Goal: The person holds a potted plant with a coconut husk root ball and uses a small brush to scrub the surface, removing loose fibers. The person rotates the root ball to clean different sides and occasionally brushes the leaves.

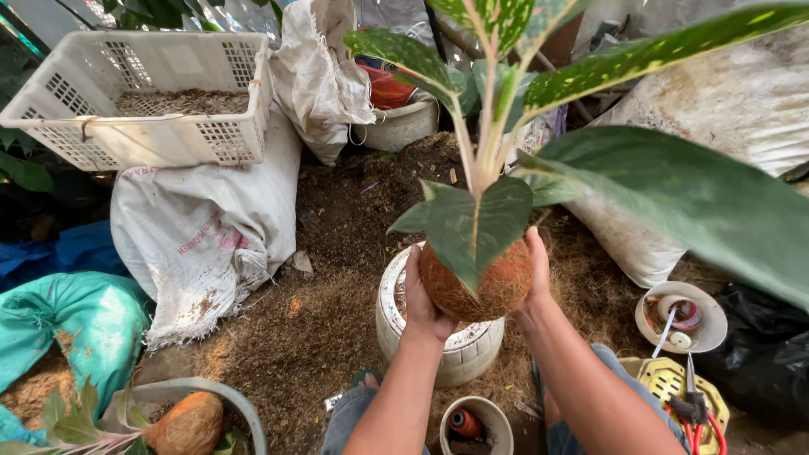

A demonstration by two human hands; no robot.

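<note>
Both my hands cup a round brown fibre ball [497, 291] wrapped around the roots of a leafy plant [506, 109] with speckled green leaves and pale stems. My left hand [419, 303] presses the ball's left side. My right hand [537, 274] holds its right side. The ball sits just over the mouth of a dirty white round pot [459, 350] on the ground. A broad leaf hides part of the ball and pot.
A white plastic crate [143, 93] of brown fibre rests on white sacks [211, 227] at upper left. Loose coir covers the ground. Another fibre-ball plant lies in a grey basin [219, 396] at lower left. Red-handled shears [695, 413] lie on a yellow basket at lower right, beside a white saucer [683, 316].
</note>
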